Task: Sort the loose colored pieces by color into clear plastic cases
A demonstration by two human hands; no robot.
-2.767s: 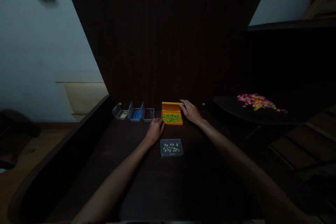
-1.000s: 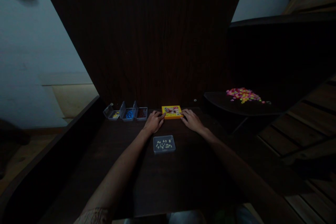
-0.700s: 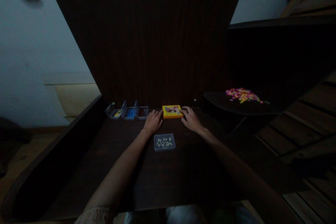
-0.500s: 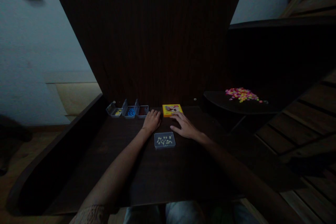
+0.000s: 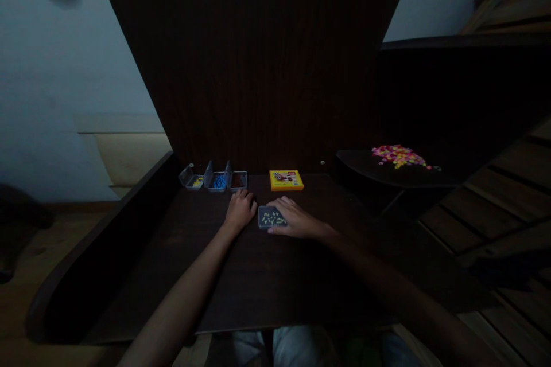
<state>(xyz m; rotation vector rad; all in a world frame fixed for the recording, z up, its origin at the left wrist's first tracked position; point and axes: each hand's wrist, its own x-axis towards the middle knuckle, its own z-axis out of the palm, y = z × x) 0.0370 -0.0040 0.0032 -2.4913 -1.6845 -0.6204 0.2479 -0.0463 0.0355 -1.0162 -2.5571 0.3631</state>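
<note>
My right hand (image 5: 293, 219) is closed round the right side of a flat clear plastic case (image 5: 269, 217), thumb at the near edge and fingers at the far edge. Small pale pieces show inside it. Palm down on the dark table, my left hand (image 5: 241, 209) lies just left of the case, fingers loosely out and holding nothing. Beyond its fingertips stands a clear box of dark reddish pieces (image 5: 238, 181). Beside that are a box of blue pieces (image 5: 219, 182) and a box of yellow pieces (image 5: 197, 182), lids raised. A yellow box (image 5: 286, 180) lies behind my right hand.
A dark upright panel (image 5: 258, 69) closes off the back of the table (image 5: 241, 287). At the left runs a raised side board (image 5: 107, 241). A heap of pink, red and yellow pieces (image 5: 400, 156) sits on a shelf (image 5: 357, 160) at the right.
My right hand has come off the yellow box and taken hold of the clear case, which now lies farther back. My left hand has moved slightly left and nearer me. The view has shifted a little.
</note>
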